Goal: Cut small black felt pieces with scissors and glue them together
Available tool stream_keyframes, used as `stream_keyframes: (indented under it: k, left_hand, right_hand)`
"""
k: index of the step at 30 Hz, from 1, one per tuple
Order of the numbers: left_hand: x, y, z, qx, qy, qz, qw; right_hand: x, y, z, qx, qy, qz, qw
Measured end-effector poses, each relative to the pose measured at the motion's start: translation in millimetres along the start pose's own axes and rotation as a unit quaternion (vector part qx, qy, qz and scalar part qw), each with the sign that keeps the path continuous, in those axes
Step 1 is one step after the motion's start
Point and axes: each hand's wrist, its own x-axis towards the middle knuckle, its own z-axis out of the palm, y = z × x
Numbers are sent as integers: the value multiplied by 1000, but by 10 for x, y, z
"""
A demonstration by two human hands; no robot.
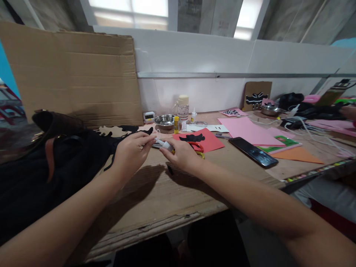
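Note:
In the head view, my right hand [183, 152] is wrapped round a small white glue bottle [167, 146], held sideways with its nozzle toward the left. The fingertips of my left hand [133, 148] pinch at the nozzle's end; whether a cap is between them I cannot tell. Behind my right hand lies red paper [215, 144] with a black paper cutout [194, 137] on it. Scissors with red and yellow handles [199, 146] are partly hidden by that hand. A black scrap [170, 170] lies on the cardboard below the bottle.
A dark bag [25, 178] and black cutouts [125, 130] are at left. Behind my hands stand a metal bowl [165, 121], a glue stick [176, 125] and a thermos [183, 107]. At right are a phone [253, 152], pink paper [247, 129] and cables [303, 124]. Another person's hand [349, 111] shows far right.

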Motion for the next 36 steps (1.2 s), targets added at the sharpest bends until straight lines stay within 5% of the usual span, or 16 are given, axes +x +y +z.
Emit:
stream_keyframes:
  k: [8,14,28,36]
  left_hand:
    - [7,19,47,3,6,16,1000]
    - [-78,108,252,-24,-53,65,996]
    - [-65,106,237,48,-38,218,974]
    - [-97,168,210,23,-40,201,979]
  right_hand:
    - [25,-30,57,91,24,25,995]
    - [132,24,119,188,49,53,979]
    - [91,-18,224,352,-50,109,928]
    - [83,31,228,355,-53,124,925]
